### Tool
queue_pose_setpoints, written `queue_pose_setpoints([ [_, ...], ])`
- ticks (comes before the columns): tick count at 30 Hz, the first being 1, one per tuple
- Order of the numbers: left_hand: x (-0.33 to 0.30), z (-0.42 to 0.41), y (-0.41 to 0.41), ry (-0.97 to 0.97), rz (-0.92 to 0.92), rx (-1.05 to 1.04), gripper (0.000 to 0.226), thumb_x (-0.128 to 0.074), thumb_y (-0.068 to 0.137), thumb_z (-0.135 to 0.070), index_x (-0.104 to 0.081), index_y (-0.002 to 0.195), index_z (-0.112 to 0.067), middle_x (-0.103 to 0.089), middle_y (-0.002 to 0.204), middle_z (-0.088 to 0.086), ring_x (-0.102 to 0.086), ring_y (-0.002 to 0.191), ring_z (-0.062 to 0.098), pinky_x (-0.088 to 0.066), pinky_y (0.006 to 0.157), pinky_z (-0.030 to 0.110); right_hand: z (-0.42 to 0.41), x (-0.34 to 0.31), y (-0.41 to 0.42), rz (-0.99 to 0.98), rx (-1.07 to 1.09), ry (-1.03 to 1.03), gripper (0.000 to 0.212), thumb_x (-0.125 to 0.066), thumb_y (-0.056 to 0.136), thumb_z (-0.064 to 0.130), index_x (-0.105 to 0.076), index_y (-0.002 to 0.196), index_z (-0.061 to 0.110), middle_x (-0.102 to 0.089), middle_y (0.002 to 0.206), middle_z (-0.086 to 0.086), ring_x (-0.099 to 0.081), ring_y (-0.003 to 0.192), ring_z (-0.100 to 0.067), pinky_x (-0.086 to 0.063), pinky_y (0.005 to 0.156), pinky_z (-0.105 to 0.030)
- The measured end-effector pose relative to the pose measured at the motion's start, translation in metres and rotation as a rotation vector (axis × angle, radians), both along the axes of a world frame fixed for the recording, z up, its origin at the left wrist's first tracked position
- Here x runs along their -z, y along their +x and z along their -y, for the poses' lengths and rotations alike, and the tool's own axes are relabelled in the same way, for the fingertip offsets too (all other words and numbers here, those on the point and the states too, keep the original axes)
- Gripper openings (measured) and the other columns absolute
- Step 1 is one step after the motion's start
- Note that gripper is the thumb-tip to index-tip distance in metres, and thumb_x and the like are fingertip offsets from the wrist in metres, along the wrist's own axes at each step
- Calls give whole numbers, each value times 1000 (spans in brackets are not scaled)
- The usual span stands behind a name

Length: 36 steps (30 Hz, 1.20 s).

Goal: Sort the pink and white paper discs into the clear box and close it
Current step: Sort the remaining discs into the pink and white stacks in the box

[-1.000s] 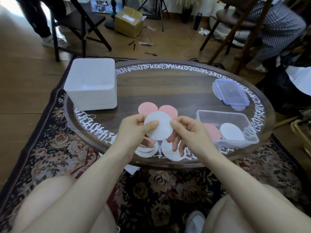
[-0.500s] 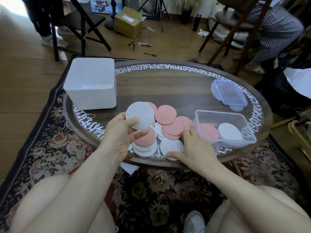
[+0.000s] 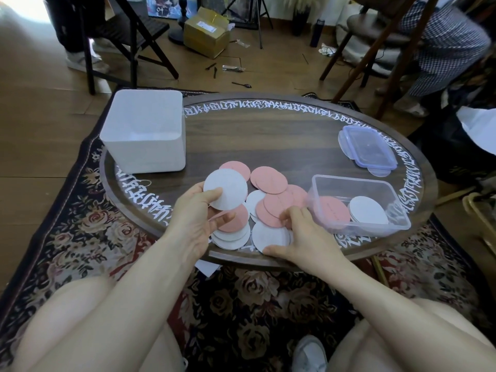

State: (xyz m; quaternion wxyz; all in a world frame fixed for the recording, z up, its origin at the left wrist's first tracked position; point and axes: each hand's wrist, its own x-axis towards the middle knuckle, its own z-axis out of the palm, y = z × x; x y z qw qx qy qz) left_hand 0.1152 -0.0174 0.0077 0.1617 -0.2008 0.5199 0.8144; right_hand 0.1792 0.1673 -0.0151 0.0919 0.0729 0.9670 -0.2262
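Note:
My left hand [image 3: 194, 220] pinches a white paper disc [image 3: 226, 191] and holds it up over the pile. Loose pink discs [image 3: 269, 179] and white discs [image 3: 271, 236] lie overlapping near the table's front edge. My right hand [image 3: 303, 234] rests on that pile, with its thumb at the rim of a white disc and its fingertips on a pink disc [image 3: 273, 208]. To the right stands the clear box [image 3: 357, 183], open, with a pink stack [image 3: 332, 212] and a white stack [image 3: 369, 212] inside. Its blue-rimmed lid [image 3: 367, 146] lies farther back.
A white square tub [image 3: 145, 130] stands at the table's back left. The round dark table [image 3: 268, 135] has white lettering round its rim. Chairs, a cardboard box and a seated person's legs lie beyond it on the floor.
Both hands first held the white disc together. My right hand let go and dropped onto the pile; my left hand carried the disc slightly left and up.

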Motion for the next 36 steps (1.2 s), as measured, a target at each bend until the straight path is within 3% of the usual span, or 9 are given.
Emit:
queue_pose_setpoints([
  [3,1,-1,0,-3,-14,8,11,-53,92,-5,-60,91,-14,-63,93,9,-64,76,22,-55,50,25,-1,0,-3,-26,10,-66,65,-77,70,38,-40,122,22,-44,118,6,-51,109,-15,-46,87,-38],
  [10,5,1,-4,-12,-4,0,10,-54,92,-6,-60,92,-14,-61,97,10,-63,79,23,-56,50,25,-5,5,-9,-23,79,-295,43,-73,73,13,-45,102,28,-51,77,10,-50,71,-7,-47,78,-36],
  [14,4,-1,-4,-16,-17,-4,11,-52,93,-5,-58,90,-14,-61,95,9,-63,80,23,-58,55,28,-10,6,-11,-66,108,-393,32,-70,78,10,-50,97,27,-51,75,9,-48,66,-6,-44,75,-34],
  [18,3,-2,-4,-32,-20,-23,11,-49,94,-8,-58,89,-13,-60,102,12,-64,80,23,-58,57,30,-10,-3,-11,-131,73,-456,14,-68,83,12,-58,81,21,-50,66,9,-43,57,-7,-37,61,-25],
  [21,2,-4,-1,-31,-20,-17,13,-48,96,-12,-58,89,-13,-60,107,16,-65,79,25,-58,64,34,-6,-8,-7,-204,88,-669,21,-63,89,11,-55,70,16,-46,51,12,-39,45,-6,-36,46,-17],
  [24,1,-5,4,-7,-33,40,14,-47,97,-14,-59,92,-9,-63,107,20,-67,77,28,-59,68,37,-5,-17,-8,-226,124,-807,19,-57,93,6,-54,75,10,-48,46,9,-40,38,-5,-33,37,-17],
  [30,-2,-16,11,27,-33,209,27,-47,97,-19,-57,119,-5,-65,110,20,-68,80,29,-60,61,34,-4,-16,-9,-171,172,-919,15,-54,95,10,-54,80,6,-52,61,-16,-39,42,-22,-31,39,-24],
  [36,-3,-20,15,6,-101,279,14,-56,93,-19,-64,103,-11,-69,99,14,-70,77,28,-61,64,34,3,-19,-8,-186,193,-906,28,-59,92,16,-49,68,5,-53,44,1,-39,30,-8,-28,35,-17],
])
